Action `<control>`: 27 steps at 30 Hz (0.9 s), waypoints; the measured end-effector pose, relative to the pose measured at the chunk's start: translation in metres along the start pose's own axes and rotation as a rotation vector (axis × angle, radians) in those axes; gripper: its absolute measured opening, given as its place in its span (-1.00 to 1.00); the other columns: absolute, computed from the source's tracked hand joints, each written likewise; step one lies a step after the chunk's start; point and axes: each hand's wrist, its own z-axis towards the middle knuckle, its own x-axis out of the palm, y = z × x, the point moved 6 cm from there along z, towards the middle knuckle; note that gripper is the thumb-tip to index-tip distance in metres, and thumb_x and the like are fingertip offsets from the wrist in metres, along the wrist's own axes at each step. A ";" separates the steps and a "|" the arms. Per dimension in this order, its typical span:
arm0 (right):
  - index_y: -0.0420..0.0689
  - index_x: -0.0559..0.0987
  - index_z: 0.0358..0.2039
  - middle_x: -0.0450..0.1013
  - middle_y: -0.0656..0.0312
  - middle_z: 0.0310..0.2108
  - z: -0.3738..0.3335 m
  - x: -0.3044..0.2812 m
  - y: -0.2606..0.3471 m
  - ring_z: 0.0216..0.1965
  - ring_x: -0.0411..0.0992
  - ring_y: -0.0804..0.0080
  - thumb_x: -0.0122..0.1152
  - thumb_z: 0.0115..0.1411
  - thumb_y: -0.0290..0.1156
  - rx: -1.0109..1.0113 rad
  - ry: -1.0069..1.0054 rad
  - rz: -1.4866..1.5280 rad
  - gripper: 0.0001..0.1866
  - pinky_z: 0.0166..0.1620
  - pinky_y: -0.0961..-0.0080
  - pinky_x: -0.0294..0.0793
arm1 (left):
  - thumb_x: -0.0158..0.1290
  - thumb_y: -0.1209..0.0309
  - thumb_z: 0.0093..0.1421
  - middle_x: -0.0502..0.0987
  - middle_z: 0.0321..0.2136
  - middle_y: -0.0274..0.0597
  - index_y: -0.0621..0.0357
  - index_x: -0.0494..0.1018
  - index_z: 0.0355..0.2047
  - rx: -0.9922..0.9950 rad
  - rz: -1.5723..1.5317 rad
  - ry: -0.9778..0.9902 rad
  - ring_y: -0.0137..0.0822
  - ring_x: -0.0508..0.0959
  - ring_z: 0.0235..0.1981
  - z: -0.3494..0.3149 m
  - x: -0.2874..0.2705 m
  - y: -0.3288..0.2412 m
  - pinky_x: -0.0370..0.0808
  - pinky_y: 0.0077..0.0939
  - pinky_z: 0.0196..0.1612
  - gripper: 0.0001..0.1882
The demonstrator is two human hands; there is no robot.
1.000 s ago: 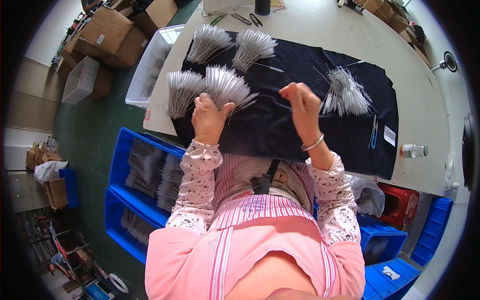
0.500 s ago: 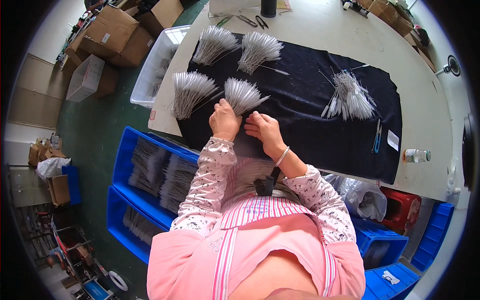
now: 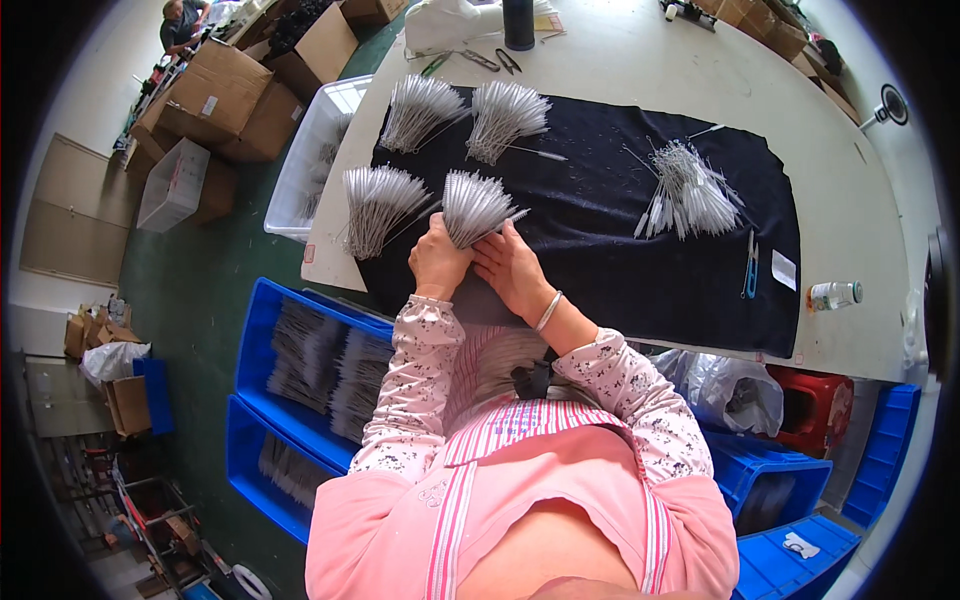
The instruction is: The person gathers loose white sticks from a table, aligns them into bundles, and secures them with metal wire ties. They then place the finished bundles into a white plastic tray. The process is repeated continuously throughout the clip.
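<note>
My left hand [image 3: 437, 260] is closed around the lower stems of a fanned bundle of straw brushes [image 3: 476, 205], white bristles upward on thin wire stems. My right hand [image 3: 515, 268] cups the lower right side of that bundle, its fingers against the stems and the thumb above them. Beside it on the left stands another brush bundle [image 3: 380, 205]. Two more, a left one [image 3: 420, 112] and a right one [image 3: 507, 118], lie farther back on the black cloth [image 3: 600, 260]. A looser heap of brushes [image 3: 692, 190] is at the right.
Blue thread snips [image 3: 751, 268], a white paper slip [image 3: 784, 270] and a small bottle [image 3: 834, 296] lie at the right. Dark snips [image 3: 508, 62] and a black cylinder [image 3: 519, 25] are at the back. Blue bins [image 3: 250, 345] of brushes stand lower left; another person [image 3: 182, 25] is far left.
My right hand has come in from the right and now touches the bundle. The bundle in my left hand sits slightly more upright. The whole view has shifted a little.
</note>
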 end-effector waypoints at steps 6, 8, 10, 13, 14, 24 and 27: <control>-0.28 0.12 0.23 0.11 0.00 0.24 -0.001 0.008 -0.001 0.21 0.15 0.21 -0.10 0.25 0.13 -0.071 -0.151 0.034 -0.21 0.27 0.28 0.01 | 0.23 0.26 -0.18 0.58 -0.36 0.06 0.11 0.37 -0.18 0.013 -0.149 0.024 0.08 0.58 -0.26 0.003 0.003 0.015 0.49 -0.16 -0.15 -0.49; -0.30 0.13 0.22 0.14 -0.01 0.21 -0.001 0.004 -0.004 0.18 0.18 0.20 -0.10 0.26 0.11 -0.064 -0.256 0.068 -0.23 0.26 0.28 0.03 | 0.24 0.26 -0.21 0.59 -0.36 0.03 0.12 0.40 -0.20 -0.005 -0.160 0.044 0.03 0.59 -0.28 0.004 0.005 0.017 0.50 -0.20 -0.16 -0.49; -0.32 0.14 0.20 0.19 -0.03 0.18 0.002 0.001 -0.006 0.15 0.21 0.20 -0.11 0.26 0.09 -0.079 -0.335 0.090 -0.25 0.24 0.27 0.06 | 0.26 0.28 -0.26 0.60 -0.37 -0.02 0.14 0.43 -0.23 -0.027 -0.187 0.053 -0.06 0.61 -0.32 0.005 0.006 0.013 0.51 -0.29 -0.18 -0.48; -0.04 0.42 0.00 0.41 0.26 0.00 0.019 -0.005 -0.014 -0.04 0.37 0.39 -0.20 0.27 0.12 -0.008 -0.364 0.173 -0.46 0.03 0.33 0.25 | 0.23 0.27 -0.21 0.59 -0.34 0.04 0.11 0.40 -0.20 -0.010 -0.147 0.159 0.07 0.57 -0.24 0.009 0.013 0.012 0.48 -0.17 -0.13 -0.49; -0.03 0.43 0.00 0.41 0.26 0.00 0.022 -0.007 -0.014 -0.03 0.36 0.39 -0.23 0.27 0.15 -0.005 -0.337 0.133 -0.43 0.04 0.32 0.23 | 0.23 0.27 -0.21 0.58 -0.34 0.04 0.11 0.40 -0.20 0.013 -0.167 0.177 0.08 0.57 -0.24 0.010 0.014 0.012 0.47 -0.17 -0.13 -0.49; -0.02 0.39 0.13 0.40 0.28 0.03 -0.010 0.011 0.000 0.06 0.26 0.40 -0.41 0.26 0.26 -0.188 -0.240 -0.197 -0.27 0.11 0.28 0.04 | 0.25 0.46 -0.17 0.58 -0.37 -0.11 0.19 0.36 -0.13 0.171 -0.669 0.215 -0.34 0.59 -0.32 0.005 0.004 0.005 0.50 -0.48 -0.25 -0.47; -0.09 0.40 0.12 0.41 0.22 0.02 -0.032 0.031 0.017 0.06 0.27 0.37 -0.27 0.27 0.17 -0.352 -0.150 -0.303 -0.34 0.11 0.31 0.09 | 0.22 0.52 -0.13 0.55 -0.34 -0.16 0.18 0.35 -0.08 0.212 -0.912 0.250 -0.41 0.56 -0.33 0.002 0.002 0.006 0.49 -0.51 -0.28 -0.46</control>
